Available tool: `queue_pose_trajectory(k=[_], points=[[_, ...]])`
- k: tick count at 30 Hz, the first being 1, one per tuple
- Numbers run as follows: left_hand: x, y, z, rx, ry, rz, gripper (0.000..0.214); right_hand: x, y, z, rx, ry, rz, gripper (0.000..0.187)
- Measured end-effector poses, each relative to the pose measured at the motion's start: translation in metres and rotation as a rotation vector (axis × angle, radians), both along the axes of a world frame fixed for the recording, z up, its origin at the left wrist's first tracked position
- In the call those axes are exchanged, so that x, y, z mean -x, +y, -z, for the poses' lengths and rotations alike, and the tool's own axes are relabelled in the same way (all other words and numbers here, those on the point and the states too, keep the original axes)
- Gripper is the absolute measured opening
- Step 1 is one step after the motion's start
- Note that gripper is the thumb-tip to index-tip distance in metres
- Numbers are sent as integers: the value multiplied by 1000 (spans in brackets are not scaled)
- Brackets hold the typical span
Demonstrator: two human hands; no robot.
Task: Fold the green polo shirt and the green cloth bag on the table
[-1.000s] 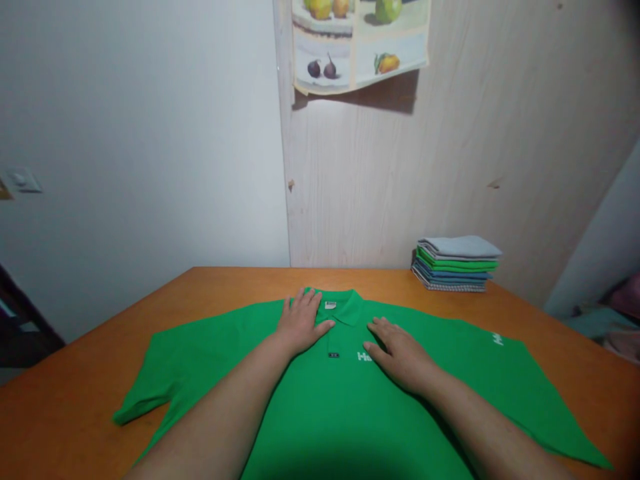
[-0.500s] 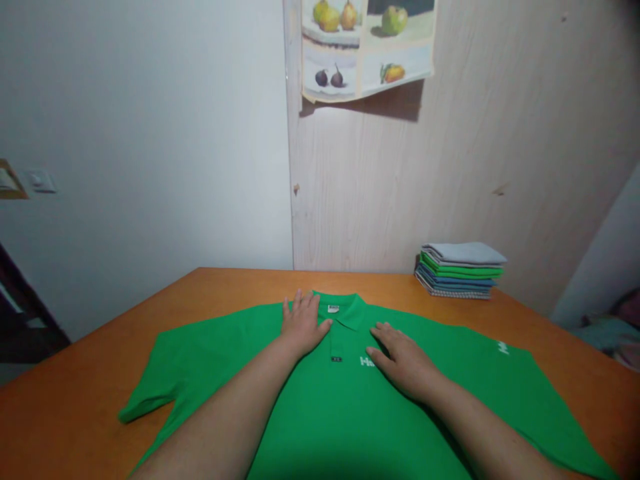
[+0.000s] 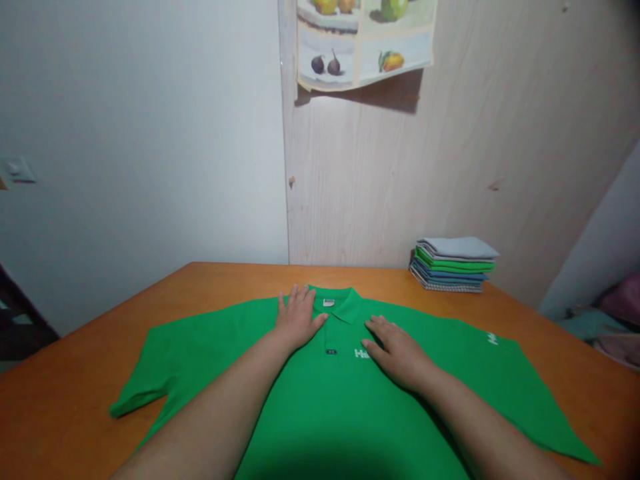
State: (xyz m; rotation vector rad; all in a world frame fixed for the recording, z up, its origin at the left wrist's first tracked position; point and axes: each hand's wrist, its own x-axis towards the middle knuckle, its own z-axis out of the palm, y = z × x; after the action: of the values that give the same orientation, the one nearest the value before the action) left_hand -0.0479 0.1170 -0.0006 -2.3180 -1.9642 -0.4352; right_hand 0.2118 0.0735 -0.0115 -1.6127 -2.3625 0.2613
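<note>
A green polo shirt [image 3: 320, 407] lies spread front side up, its collar toward the wall and both short sleeves stretched out sideways. My left hand [image 3: 296, 319] rests flat and open on the left side of the collar, fingers apart. On the chest, right of the button placket, my right hand [image 3: 397, 350] lies open with its palm down, partly covering white lettering. Another white mark [image 3: 493, 339] shows on the right sleeve. The shirt's lower hem is out of view.
The shirt lies on an orange-brown wooden table [image 3: 240, 277]. At its back right corner sits a stack of folded clothes [image 3: 454, 265] in grey, green and blue. A poster of painted fruit [image 3: 367, 47] hangs on the wall behind. Pinkish cloth [image 3: 620, 303] shows at the far right.
The view has shifted slightly, so everything sits a little higher and further left. Both hands stay at about the same places on the shirt.
</note>
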Motion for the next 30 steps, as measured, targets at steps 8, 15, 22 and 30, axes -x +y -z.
queue_pose_trajectory(k=[8,15,22,30], points=[[-4,-5,-4,-70,-49,117,72,7,-9,-11,-39,1,84,64],[-9,-7,0,82,-7,198,79,18,-18,-14,89,-39,-22,76],[-6,-3,2,79,-17,199,83,2,-5,-11,96,-140,290,74],[-8,-9,0,92,-67,224,87,10,-7,2,-8,-98,99,81]])
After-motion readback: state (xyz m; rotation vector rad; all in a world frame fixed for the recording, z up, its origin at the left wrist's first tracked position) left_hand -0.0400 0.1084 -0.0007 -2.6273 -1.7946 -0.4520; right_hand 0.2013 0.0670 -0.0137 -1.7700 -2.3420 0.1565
